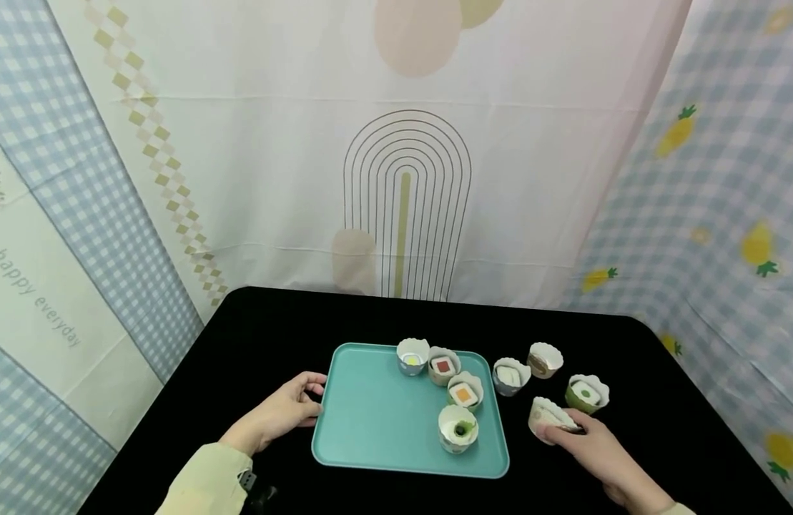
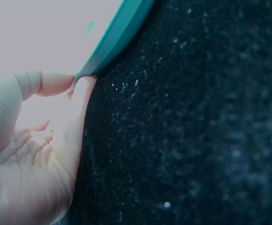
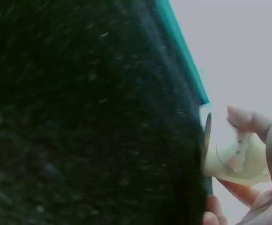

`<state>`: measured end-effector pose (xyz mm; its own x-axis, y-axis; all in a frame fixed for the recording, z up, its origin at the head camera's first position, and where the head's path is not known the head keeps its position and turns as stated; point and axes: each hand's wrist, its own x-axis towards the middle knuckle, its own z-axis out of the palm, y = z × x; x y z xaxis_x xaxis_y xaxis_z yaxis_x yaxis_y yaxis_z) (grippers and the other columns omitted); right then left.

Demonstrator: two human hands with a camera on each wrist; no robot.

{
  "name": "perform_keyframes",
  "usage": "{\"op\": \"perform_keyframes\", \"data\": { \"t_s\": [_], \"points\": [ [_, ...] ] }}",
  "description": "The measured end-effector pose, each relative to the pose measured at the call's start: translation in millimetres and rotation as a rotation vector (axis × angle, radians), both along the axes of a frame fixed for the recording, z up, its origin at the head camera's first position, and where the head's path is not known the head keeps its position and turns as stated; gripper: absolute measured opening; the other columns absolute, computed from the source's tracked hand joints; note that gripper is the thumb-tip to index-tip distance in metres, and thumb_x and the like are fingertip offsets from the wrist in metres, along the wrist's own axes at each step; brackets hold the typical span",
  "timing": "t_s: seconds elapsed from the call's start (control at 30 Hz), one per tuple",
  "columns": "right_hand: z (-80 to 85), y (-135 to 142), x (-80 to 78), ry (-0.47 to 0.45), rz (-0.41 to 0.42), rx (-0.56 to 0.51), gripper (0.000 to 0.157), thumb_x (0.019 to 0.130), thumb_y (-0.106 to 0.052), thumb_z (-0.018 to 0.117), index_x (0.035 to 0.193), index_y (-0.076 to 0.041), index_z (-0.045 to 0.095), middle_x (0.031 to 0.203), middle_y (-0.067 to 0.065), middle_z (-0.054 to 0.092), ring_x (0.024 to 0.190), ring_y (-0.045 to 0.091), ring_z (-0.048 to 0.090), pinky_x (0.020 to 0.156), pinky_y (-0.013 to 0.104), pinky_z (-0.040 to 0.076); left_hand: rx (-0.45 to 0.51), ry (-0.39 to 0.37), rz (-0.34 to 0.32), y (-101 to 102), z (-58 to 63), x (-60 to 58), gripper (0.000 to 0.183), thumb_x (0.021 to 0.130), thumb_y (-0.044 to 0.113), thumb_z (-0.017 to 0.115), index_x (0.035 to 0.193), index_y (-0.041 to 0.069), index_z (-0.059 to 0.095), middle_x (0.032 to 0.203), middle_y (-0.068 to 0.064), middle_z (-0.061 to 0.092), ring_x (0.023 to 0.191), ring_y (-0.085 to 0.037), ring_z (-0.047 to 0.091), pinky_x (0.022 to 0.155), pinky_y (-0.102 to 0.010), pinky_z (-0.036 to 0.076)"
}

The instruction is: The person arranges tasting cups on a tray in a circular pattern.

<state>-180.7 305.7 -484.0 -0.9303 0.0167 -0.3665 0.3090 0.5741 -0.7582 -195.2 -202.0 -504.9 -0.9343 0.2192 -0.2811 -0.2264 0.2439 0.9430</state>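
At the left edge of a teal tray (image 1: 383, 429), my left hand (image 1: 283, 411) pinches the rim between thumb and fingers; the left wrist view shows the fingertips meeting on the tray edge (image 2: 112, 42). My right hand (image 1: 592, 443) holds a pale paper baking cup (image 1: 543, 415) with a scalloped rim, right of the tray. Thumb and fingers (image 3: 242, 118) grip the cup (image 3: 241, 157) in the right wrist view. Along the tray's right part stand several similar cups, among them one with a red-centred white square (image 1: 443, 366), one with an orange-centred square (image 1: 463, 395) and one with green inside (image 1: 458, 429).
Right of the tray on the black table (image 1: 274, 329) stand a grey cup (image 1: 510, 377), a brown-patterned cup (image 1: 545, 360) and a green cup (image 1: 585, 393) close to my right hand. A patterned curtain (image 1: 274, 179) hangs behind the table.
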Motion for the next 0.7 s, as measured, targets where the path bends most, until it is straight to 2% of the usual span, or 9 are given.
{"op": "perform_keyframes", "data": {
  "t_s": [0.2,0.47,0.7],
  "points": [
    [3.9,1,1.6,-0.015,-0.022,0.006,0.071,0.081,-0.057,0.069,0.128,-0.004,0.058,0.111,0.008,0.063,0.094,0.022,0.061,0.077,0.041,0.052,-0.011,0.004,-0.004,1,3.6,-0.2,0.051,0.088,0.003,0.063,0.136,0.004,0.045,0.120,-0.016,0.045,0.091,-0.027,0.055,0.080,-0.040,0.056],
    [11.7,-8,6.0,0.089,-0.003,0.030,0.075,0.080,-0.054,0.072,0.133,-0.005,0.053,0.111,0.009,0.063,0.091,0.020,0.063,0.072,0.038,0.054,-0.003,0.005,0.008,0,2.9,-0.7,0.051,0.088,0.003,0.063,0.135,0.004,0.045,0.118,-0.016,0.046,0.090,-0.027,0.055,0.079,-0.041,0.056],
    [25.8,-27,3.1,0.217,0.039,0.035,0.067,0.081,-0.051,0.073,0.130,-0.010,0.054,0.115,0.009,0.061,0.094,0.019,0.061,0.073,0.033,0.053,0.001,0.002,-0.006,0,3.5,0.1,0.051,0.089,0.004,0.063,0.136,0.004,0.045,0.120,-0.016,0.045,0.092,-0.027,0.055,0.080,-0.041,0.056]
  ]
}}
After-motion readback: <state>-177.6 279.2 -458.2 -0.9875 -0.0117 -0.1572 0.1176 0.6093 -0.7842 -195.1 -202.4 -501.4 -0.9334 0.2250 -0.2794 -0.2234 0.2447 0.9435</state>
